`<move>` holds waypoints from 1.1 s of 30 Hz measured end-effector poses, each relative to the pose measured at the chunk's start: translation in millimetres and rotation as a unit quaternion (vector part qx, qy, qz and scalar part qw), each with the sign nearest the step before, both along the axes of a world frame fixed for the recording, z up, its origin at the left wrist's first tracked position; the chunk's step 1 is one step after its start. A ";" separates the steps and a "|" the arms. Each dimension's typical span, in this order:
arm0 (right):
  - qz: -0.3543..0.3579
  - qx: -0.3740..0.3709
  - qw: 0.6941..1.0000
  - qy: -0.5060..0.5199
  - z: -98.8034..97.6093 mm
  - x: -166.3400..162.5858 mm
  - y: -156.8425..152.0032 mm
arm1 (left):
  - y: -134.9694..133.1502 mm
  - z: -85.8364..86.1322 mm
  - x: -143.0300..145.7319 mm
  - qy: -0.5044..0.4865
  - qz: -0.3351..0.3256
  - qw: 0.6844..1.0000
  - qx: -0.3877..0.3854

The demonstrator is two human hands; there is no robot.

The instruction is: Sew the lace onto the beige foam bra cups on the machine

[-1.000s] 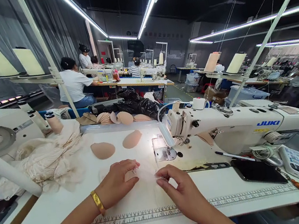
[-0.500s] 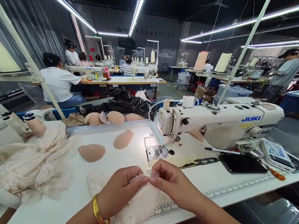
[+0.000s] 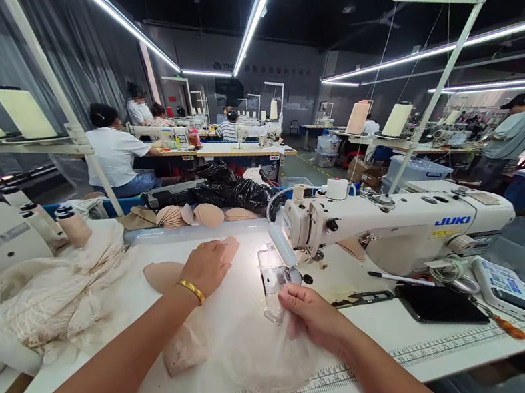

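My left hand [image 3: 206,267], with a gold bracelet at the wrist, lies over a beige bra pad [image 3: 232,248] on the white table, fingers stretched and nothing gripped that I can see. Most of that pad is hidden under the hand. A second beige pad [image 3: 157,276] shows partly beyond my left wrist. Close in front of the needle plate [image 3: 273,279], my right hand [image 3: 308,314] is closed, thumb and fingers pinching the edge of sheer off-white fabric [image 3: 264,352]. That fabric spreads on the table to the left. A folded pale piece [image 3: 184,351] lies below my left forearm.
The JUKI sewing machine [image 3: 399,220] stands right of centre. Thread snips [image 3: 362,299], a black phone [image 3: 441,304] and a white box [image 3: 505,289] lie to the right. Lacy fabric [image 3: 56,294] is heaped at left. Stacked pads [image 3: 169,217] sit behind. Co-workers sit farther back.
My left hand has let go of the fabric and moved up and away onto the beige pad. My right hand keeps its pinch, slightly lower and right. The fabric now lies spread out.
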State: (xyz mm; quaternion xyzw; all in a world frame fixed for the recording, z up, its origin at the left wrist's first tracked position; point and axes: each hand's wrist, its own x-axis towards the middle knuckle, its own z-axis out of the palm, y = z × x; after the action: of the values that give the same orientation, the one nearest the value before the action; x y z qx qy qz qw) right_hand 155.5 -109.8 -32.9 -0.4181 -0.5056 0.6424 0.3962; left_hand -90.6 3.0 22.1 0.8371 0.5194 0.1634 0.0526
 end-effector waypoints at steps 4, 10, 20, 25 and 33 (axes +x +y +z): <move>-0.009 0.010 1.000 0.008 -6.5 1.9 0.5 | 23.6 -11.1 0.6 0.036 0.019 0.999 0.015; -0.014 0.003 1.000 0.014 -8.5 1.6 -0.1 | 17.6 7.6 4.6 -0.012 0.078 0.996 0.039; -0.001 0.034 0.999 0.020 11.1 5.5 -6.7 | -117.4 9.1 -4.9 -0.350 0.058 0.900 -0.253; 0.004 0.077 0.996 -0.036 17.6 1.7 -20.0 | -153.4 -13.1 15.5 -0.365 0.048 0.871 -0.324; 0.097 0.263 0.922 -0.267 6.3 17.4 -40.7 | -142.8 8.4 31.9 -0.279 -0.193 0.921 -0.190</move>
State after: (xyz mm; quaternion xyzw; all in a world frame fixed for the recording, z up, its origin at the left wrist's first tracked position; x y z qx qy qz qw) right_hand 172.9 -150.5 -26.6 -0.4037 -0.7814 0.3859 0.2785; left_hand -58.7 -139.8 30.5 0.8156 0.3333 0.2754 0.3845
